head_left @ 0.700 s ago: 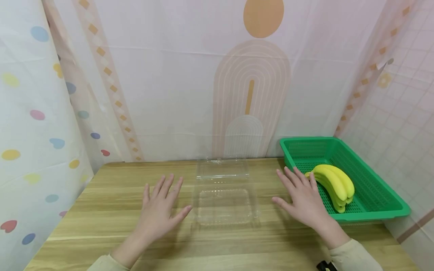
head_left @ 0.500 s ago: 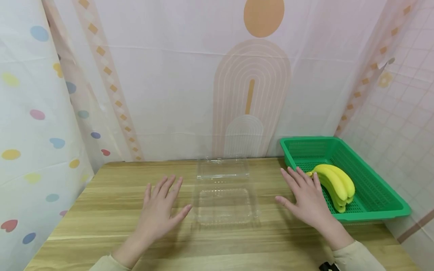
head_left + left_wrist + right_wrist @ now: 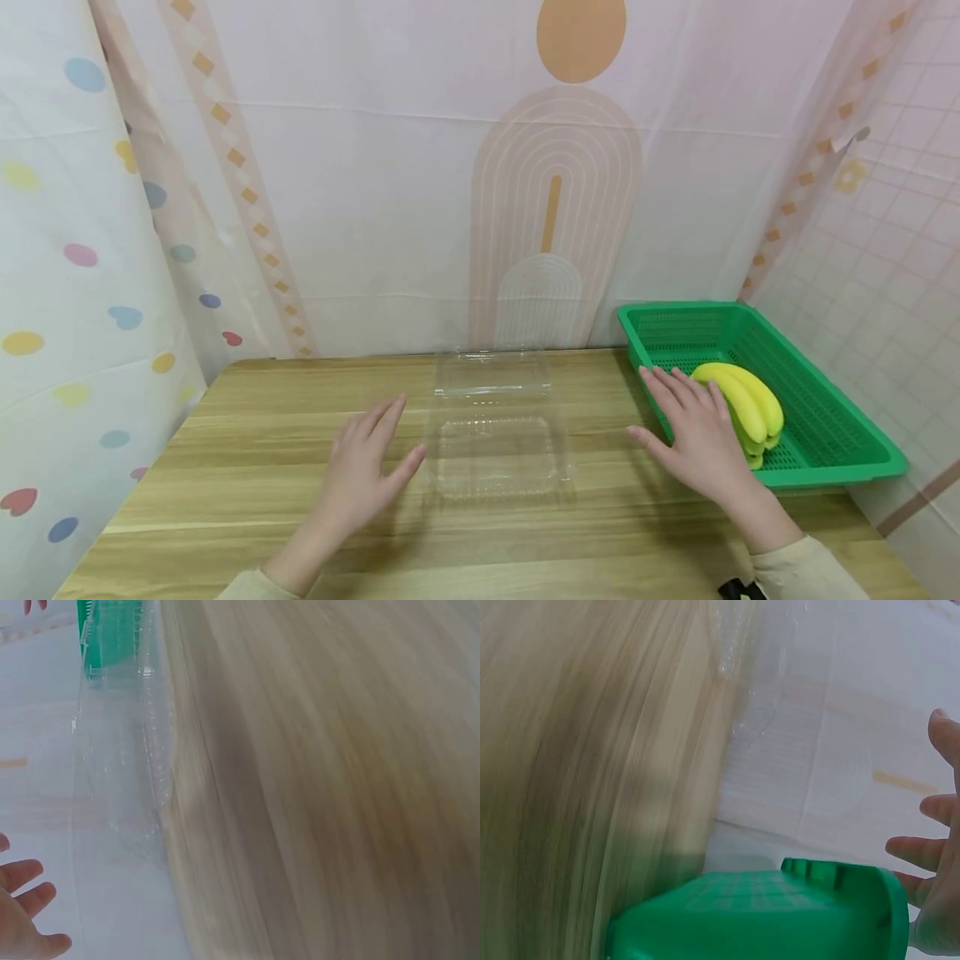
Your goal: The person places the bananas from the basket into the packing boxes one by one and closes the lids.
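Currently, the left hand (image 3: 363, 473) and right hand (image 3: 701, 437) have loose fingers (image 3: 390, 423) holding nothing, the bananas (image 3: 750, 404) lie in the basket (image 3: 825, 476), and the clear box (image 3: 495, 458) on the surface (image 3: 270, 433), probably light, could slide if a hand brushes it.

The bananas (image 3: 750, 404) are bright yellow, and the basket (image 3: 832, 478) around them is solid green with a perforated mesh pattern. The container (image 3: 495, 458) is clear and colourless, letting the light brown, streaked wood grain of the desk (image 3: 247, 442) show through. A white and pale pink back curtain (image 3: 382, 217) bears an orange disc, a dusty-pink arch of fine pale lines and bands of orange diamonds. The spotted curtain (image 3: 41, 292) is white with blue, yellow, pink and red dots; the side curtain (image 3: 922, 250) carries a pale pink grid. The sleeves (image 3: 810, 571) are cream.
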The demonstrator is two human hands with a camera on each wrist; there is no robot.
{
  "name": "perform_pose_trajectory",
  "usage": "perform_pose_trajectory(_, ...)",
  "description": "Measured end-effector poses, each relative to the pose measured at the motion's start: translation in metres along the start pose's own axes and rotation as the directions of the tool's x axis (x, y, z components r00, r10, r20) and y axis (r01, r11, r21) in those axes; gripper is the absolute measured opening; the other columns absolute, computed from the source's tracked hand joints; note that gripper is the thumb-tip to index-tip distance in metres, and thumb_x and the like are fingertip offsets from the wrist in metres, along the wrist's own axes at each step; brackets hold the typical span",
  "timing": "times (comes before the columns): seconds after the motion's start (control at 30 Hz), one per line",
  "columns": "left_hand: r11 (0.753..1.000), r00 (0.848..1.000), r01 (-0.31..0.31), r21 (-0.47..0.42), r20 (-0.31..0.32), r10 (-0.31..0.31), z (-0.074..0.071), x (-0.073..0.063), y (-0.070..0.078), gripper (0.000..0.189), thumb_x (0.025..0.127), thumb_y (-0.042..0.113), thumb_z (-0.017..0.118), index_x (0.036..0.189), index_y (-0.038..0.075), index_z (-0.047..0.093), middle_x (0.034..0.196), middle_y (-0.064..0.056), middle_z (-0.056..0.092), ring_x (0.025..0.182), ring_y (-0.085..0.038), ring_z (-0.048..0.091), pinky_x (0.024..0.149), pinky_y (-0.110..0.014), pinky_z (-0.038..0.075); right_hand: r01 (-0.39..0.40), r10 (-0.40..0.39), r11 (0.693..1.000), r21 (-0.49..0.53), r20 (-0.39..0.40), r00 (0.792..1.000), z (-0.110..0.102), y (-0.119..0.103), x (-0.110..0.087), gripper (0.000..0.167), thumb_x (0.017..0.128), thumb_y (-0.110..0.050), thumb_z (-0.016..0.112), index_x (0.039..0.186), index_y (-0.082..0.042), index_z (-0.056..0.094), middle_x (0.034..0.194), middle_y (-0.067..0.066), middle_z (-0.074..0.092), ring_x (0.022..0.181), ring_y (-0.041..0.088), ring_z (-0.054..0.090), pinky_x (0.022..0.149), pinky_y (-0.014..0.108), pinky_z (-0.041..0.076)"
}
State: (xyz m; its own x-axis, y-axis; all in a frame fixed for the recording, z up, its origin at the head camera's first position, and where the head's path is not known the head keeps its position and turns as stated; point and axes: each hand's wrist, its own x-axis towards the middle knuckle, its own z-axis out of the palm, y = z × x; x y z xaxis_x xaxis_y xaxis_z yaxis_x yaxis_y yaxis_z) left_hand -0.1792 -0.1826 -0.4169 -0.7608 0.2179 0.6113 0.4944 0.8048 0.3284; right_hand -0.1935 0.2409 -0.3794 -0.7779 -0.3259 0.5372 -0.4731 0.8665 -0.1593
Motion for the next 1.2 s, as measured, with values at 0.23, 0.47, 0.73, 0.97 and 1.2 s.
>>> perform_pose_trajectory(0.23,0.984,0.991,0.125,-0.13,0.059,-0.119,0.0,0.002,0.005,0.066,0.095,0.032,0.066,0.147,0.0,0.042,0.142,-0.024,0.048,0.128,-0.047,0.044,0.103,-0.069,0.032,-0.004,0.004,1.0,0.001,-0.033,0.999,-0.004,0.007,-0.001,0.075,0.088,-0.039,0.073,0.15,-0.01,0.042,0.142,0.021,0.049,0.132,0.046,0.037,0.106,0.073,0.019)
perform_pose_trajectory(0.47,0.913,0.958,0.28,-0.296,0.141,-0.248,-0.002,0.003,0.009,0.063,0.098,0.03,0.062,0.149,0.001,0.04,0.142,-0.022,0.05,0.127,-0.044,0.047,0.101,-0.068,0.037,-0.016,0.017,1.0,0.011,-0.037,0.999,-0.012,0.012,-0.003,0.074,0.09,-0.043,0.07,0.148,-0.006,0.043,0.141,0.023,0.049,0.131,0.047,0.037,0.106,0.074,0.017)
perform_pose_trajectory(0.73,0.762,0.886,0.461,-0.454,0.277,-0.372,-0.006,0.005,0.01,0.061,0.103,0.034,0.053,0.151,0.0,0.035,0.144,-0.024,0.047,0.13,-0.04,0.045,0.105,-0.061,0.038,-0.027,0.028,0.999,0.02,-0.059,0.998,-0.017,0.023,-0.004,0.073,0.09,-0.042,0.071,0.147,-0.006,0.044,0.138,0.025,0.051,0.129,0.049,0.039,0.107,0.074,0.016)
perform_pose_trajectory(0.97,0.673,0.848,0.529,-0.517,0.341,-0.405,-0.005,0.004,0.007,0.061,0.104,0.038,0.05,0.151,0.002,0.034,0.145,-0.023,0.046,0.133,-0.04,0.043,0.106,-0.06,0.038,-0.056,0.059,0.997,0.058,-0.049,0.997,-0.022,0.033,-0.005,0.073,0.091,-0.039,0.071,0.149,-0.007,0.042,0.139,0.027,0.05,0.129,0.051,0.038,0.108,0.074,0.014)
perform_pose_trajectory(1.2,0.565,0.816,0.577,-0.59,0.374,-0.441,-0.002,0.004,0.002,0.061,0.103,0.034,0.053,0.149,-0.002,0.036,0.144,-0.027,0.046,0.13,-0.039,0.047,0.103,-0.052,0.044,-0.092,0.095,0.991,0.098,-0.033,0.995,-0.03,0.04,-0.005,0.07,0.093,-0.034,0.07,0.149,-0.004,0.041,0.139,0.029,0.048,0.127,0.052,0.039,0.107,0.073,0.019)
